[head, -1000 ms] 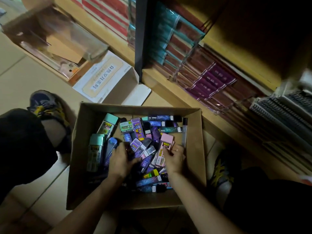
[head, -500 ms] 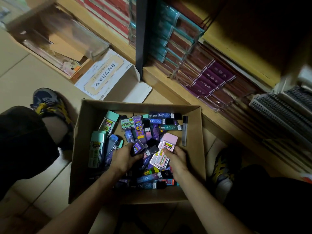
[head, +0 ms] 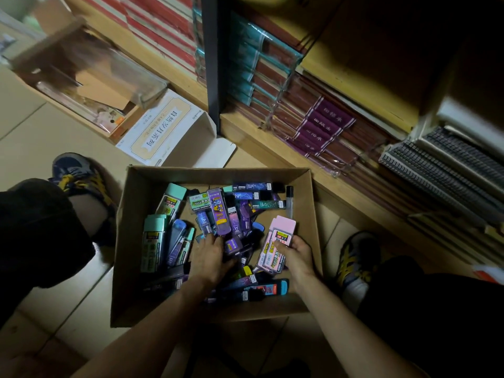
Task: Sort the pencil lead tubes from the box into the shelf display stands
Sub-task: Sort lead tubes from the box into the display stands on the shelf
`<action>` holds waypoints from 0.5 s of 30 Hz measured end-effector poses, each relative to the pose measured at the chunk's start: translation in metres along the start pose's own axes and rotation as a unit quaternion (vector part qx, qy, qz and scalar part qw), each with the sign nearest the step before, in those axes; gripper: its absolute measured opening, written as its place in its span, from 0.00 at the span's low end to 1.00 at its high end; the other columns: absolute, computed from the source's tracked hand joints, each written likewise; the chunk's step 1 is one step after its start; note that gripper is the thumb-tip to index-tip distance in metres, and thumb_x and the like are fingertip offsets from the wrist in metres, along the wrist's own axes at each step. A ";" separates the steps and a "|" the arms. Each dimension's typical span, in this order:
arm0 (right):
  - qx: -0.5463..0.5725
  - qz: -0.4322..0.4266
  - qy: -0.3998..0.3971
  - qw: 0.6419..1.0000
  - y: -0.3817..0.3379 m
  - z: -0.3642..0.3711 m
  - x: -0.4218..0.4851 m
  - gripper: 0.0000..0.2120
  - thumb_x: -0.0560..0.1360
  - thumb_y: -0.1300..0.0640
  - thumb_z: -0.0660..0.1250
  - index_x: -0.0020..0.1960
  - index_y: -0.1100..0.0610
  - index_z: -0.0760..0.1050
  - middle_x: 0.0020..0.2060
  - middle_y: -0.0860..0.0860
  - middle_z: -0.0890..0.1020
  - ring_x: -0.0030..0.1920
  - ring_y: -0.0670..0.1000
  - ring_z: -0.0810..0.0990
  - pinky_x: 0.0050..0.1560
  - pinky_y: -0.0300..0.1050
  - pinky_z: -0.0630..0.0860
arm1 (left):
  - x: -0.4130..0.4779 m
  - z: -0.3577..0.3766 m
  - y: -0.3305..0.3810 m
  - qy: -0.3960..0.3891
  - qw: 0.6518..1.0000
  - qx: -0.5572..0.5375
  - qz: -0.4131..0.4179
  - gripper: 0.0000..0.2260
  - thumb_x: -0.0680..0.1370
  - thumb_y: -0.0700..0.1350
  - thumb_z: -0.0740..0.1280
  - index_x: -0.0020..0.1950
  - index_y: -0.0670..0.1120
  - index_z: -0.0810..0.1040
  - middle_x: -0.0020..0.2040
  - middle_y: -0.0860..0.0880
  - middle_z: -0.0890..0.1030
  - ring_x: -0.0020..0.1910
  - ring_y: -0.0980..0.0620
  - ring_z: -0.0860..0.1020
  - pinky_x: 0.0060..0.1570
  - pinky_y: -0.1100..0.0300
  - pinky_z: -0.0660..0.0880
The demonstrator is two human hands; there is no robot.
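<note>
In the cardboard box (head: pixel 131 241), my right hand (head: pixel 296 255) grips pink lead tubes (head: pixel 282 226) by the right wall. My left hand (head: pixel 211 255) lies mid-pile, grip unclear. Best gather matching pinks first.

Floor (head: pixel 41 137): pale beige tiles with visible grout lines. A wooden shelf (head: pixel 272 148) runs diagonally from the top left to the right edge, its lowest board close to floor level. A black upright (head: pixel 212 64) divides it.

- **Left of the upright:** stacked red-spined books (head: pixel 163 31).
- **Right of the upright:** wrapped teal-and-brown notebooks (head: pixel 256 64), then purple-labelled ones (head: pixel 324 124), then spiral-bound pads (head: pixel 441 170) at the right edge.

A white printed carton (head: pixel 163 129) lies on the floor against the shelf's front edge. Light is dim, and the upper right corner is in deep shadow.
</note>
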State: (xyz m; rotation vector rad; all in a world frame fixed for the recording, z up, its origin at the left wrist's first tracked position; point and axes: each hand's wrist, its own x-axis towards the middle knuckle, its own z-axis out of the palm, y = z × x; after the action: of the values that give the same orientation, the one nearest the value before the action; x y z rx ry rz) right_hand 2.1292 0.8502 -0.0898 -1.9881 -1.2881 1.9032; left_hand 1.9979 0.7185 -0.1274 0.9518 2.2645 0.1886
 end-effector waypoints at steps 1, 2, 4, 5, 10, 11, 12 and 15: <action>0.002 -0.001 0.000 1.000 -0.001 -0.001 -0.001 0.10 0.75 0.65 0.66 0.56 0.62 0.76 0.52 0.58 0.82 0.46 0.54 0.81 0.43 0.46 0.77 | -0.001 -0.003 -0.001 0.009 1.000 -0.003 0.007 0.17 0.76 0.56 0.65 0.57 0.44 0.71 0.58 0.43 0.73 0.57 0.44 0.70 0.55 0.55 0.65; 0.004 -0.004 -0.001 1.000 -0.003 -0.002 -0.003 0.10 0.75 0.65 0.66 0.56 0.62 0.75 0.52 0.59 0.82 0.47 0.54 0.81 0.44 0.46 0.77 | -0.002 -0.006 -0.001 0.020 0.999 -0.030 0.010 0.14 0.77 0.54 0.64 0.53 0.45 0.70 0.55 0.43 0.74 0.56 0.44 0.70 0.51 0.55 0.64; 0.010 -0.015 -0.005 1.000 -0.008 -0.001 -0.006 0.11 0.75 0.67 0.65 0.57 0.64 0.75 0.53 0.60 0.81 0.47 0.55 0.80 0.43 0.45 0.77 | -0.003 -0.014 -0.001 0.039 0.991 -0.127 0.011 0.10 0.78 0.51 0.64 0.49 0.45 0.67 0.51 0.41 0.76 0.53 0.43 0.72 0.48 0.54 0.67; 0.015 -0.024 -0.010 1.000 -0.011 0.000 -0.008 0.11 0.75 0.67 0.65 0.57 0.65 0.75 0.53 0.61 0.81 0.47 0.56 0.80 0.42 0.45 0.77 | -0.003 -0.019 -0.001 0.040 0.985 -0.170 0.011 0.11 0.79 0.49 0.64 0.51 0.43 0.68 0.51 0.41 0.77 0.51 0.42 0.74 0.48 0.52 0.70; 0.035 -0.071 -0.084 0.993 -0.038 0.004 -0.023 0.08 0.74 0.66 0.66 0.53 0.61 0.77 0.51 0.61 0.82 0.47 0.56 0.82 0.52 0.53 0.79 | -0.001 -0.047 0.019 0.001 0.898 -0.438 -0.037 0.10 0.80 0.49 0.62 0.55 0.45 0.70 0.50 0.47 0.80 0.52 0.47 0.79 0.49 0.56 0.77; 0.039 -0.082 -0.105 0.990 -0.046 0.004 -0.028 0.07 0.74 0.66 0.66 0.51 0.59 0.78 0.51 0.60 0.83 0.47 0.55 0.82 0.52 0.53 0.79 | -0.001 -0.053 0.025 -0.008 0.879 -0.475 -0.045 0.08 0.80 0.49 0.62 0.54 0.46 0.71 0.49 0.48 0.80 0.52 0.47 0.79 0.46 0.59 0.77; 0.039 -0.092 -0.122 0.987 -0.054 0.005 -0.033 0.07 0.74 0.66 0.66 0.50 0.57 0.78 0.50 0.59 0.83 0.47 0.54 0.83 0.53 0.53 0.79 | -0.002 -0.060 0.030 -0.023 0.859 -0.509 -0.047 0.07 0.80 0.49 0.63 0.54 0.47 0.71 0.49 0.48 0.81 0.52 0.45 0.80 0.47 0.58 0.78; 0.032 -0.123 -0.163 0.978 -0.078 0.005 -0.052 0.07 0.75 0.63 0.67 0.50 0.54 0.78 0.48 0.56 0.84 0.48 0.55 0.83 0.53 0.53 0.79 | -0.011 -0.081 0.045 -0.080 0.798 -0.597 -0.013 0.16 0.76 0.52 0.67 0.60 0.46 0.73 0.53 0.44 0.83 0.51 0.43 0.82 0.52 0.47 0.79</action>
State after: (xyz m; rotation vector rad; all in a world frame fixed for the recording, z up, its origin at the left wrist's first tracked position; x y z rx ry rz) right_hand 2.0940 0.8648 -0.0040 -1.4479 -1.4444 2.1722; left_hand 1.9785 0.7535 -0.0426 0.2065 1.4813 1.2800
